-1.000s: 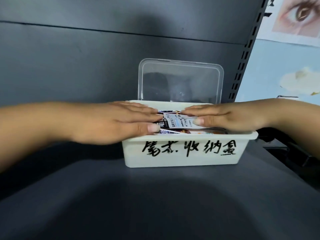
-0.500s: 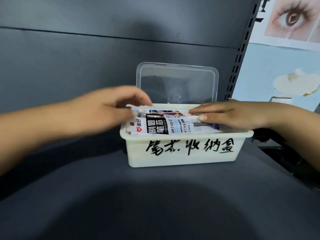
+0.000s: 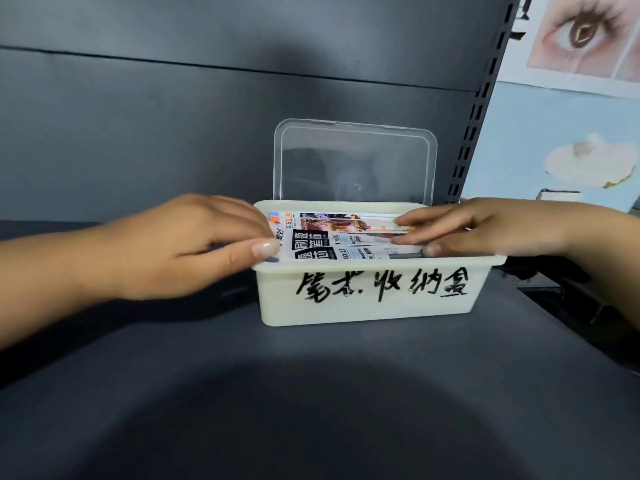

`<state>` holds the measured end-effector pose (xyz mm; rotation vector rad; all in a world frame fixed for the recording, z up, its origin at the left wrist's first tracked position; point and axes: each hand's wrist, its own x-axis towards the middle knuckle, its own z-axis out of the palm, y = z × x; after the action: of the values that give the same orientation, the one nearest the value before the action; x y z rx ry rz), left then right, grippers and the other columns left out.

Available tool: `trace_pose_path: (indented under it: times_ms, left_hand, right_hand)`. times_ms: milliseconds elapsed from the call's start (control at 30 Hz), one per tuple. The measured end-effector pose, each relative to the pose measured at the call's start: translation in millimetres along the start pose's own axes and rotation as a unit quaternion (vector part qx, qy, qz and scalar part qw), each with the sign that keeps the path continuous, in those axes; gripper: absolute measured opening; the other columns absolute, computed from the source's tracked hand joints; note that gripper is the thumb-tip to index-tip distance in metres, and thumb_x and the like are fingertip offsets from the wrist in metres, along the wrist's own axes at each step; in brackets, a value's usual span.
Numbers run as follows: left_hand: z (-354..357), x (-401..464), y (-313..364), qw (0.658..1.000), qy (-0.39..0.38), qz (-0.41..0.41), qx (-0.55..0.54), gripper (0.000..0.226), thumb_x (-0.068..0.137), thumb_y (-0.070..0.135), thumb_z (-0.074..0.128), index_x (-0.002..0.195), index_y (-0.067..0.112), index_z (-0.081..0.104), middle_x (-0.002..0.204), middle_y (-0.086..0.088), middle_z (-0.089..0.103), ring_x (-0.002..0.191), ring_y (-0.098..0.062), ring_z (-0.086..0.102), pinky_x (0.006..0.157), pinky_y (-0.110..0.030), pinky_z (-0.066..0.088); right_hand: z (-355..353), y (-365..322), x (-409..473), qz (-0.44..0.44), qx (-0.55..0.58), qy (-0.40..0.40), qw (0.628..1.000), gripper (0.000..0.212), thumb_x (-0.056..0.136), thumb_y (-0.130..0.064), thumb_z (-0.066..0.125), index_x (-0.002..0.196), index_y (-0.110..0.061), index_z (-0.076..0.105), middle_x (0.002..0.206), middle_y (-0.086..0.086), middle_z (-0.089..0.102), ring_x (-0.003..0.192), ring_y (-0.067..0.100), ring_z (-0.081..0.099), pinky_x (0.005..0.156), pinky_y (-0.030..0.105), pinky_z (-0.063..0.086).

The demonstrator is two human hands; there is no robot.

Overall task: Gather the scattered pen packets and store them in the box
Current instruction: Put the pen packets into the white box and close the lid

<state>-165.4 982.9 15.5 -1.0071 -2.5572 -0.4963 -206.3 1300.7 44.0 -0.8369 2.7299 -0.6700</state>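
A cream plastic box with black handwriting on its front stands on the dark shelf. Its clear lid stands upright behind it. Several pen packets lie flat inside, up to the rim. My left hand is at the box's left end, thumb and fingers closed on the packets' left ends. My right hand lies over the right end, fingers on top of the packets and thumb against their front edge.
The dark grey shelf surface spreads out in front of the box, with a grey back panel behind. A slotted black upright rises at the right. Beyond it hangs a poster with an eye.
My left hand lifted off the top of the packets and came down at the box's left end. My right hand stayed on the right end. The packets now lie lower and straighter.
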Motion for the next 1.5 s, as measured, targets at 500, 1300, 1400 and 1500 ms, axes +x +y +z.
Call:
trace_pose_path:
  times_ms: [500,1300,1400,1500]
  left_hand:
    - [-17.4,36.4,11.9,0.999,-0.011,-0.032,-0.025,0.039,0.055,0.067,0.043,0.088,0.052,0.056,0.088,0.026,0.066,0.087,0.000,0.062,0.080,-0.025,0.045]
    - [-11.4,34.8,9.5,0.981,0.005,-0.111,-0.157,0.036,0.063,0.064,0.062,0.072,0.031,0.071,0.081,0.010,0.073,0.075,-0.003,0.063,0.078,-0.015,0.048]
    - [-9.9,48.0,3.6,0.963,0.112,-0.173,-0.174,0.030,0.072,0.047,0.059,0.077,0.019,0.070,0.087,-0.001,0.072,0.077,-0.002,0.057,0.076,-0.012,0.044]
    - [-6.9,73.2,-14.5,0.924,0.152,-0.260,-0.238,0.042,0.082,0.051,0.054,0.100,0.014,0.064,0.117,-0.011,0.063,0.107,-0.019,0.057,0.099,-0.037,0.043]
  right_hand:
    - [-6.1,-25.5,4.1,0.041,-0.094,0.008,0.995,0.072,0.056,-0.056,0.053,0.125,-0.034,0.052,0.122,-0.028,0.051,0.115,-0.008,0.046,0.087,0.000,0.030]
    - [-9.6,-18.5,4.8,0.060,0.010,0.102,0.993,0.029,0.064,-0.052,0.061,0.092,-0.043,0.060,0.111,-0.016,0.064,0.104,0.003,0.057,0.095,0.021,0.042]
    - [-16.8,4.4,15.4,0.077,0.116,0.322,0.936,0.020,0.077,-0.038,0.066,0.094,-0.027,0.062,0.097,-0.011,0.062,0.099,0.011,0.057,0.091,0.025,0.046]
    - [-21.1,14.2,28.4,0.168,0.219,0.346,0.897,0.048,0.083,-0.043,0.058,0.120,-0.013,0.053,0.115,0.007,0.057,0.106,0.021,0.054,0.091,0.036,0.047]
